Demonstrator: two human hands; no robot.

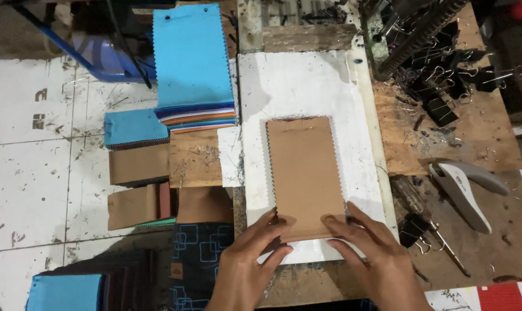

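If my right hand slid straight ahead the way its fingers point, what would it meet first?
The right hand points up-left, its fingertips already on the brown swatch stack. It would likely ride further over that stack, then the white board beyond.

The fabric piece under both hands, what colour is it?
Plain brown fabric piece with zigzag-cut edges, seen best in the head view.

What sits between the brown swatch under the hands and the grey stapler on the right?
In the head view: bare white board, then scratched wooden bench, between swatch and stapler.
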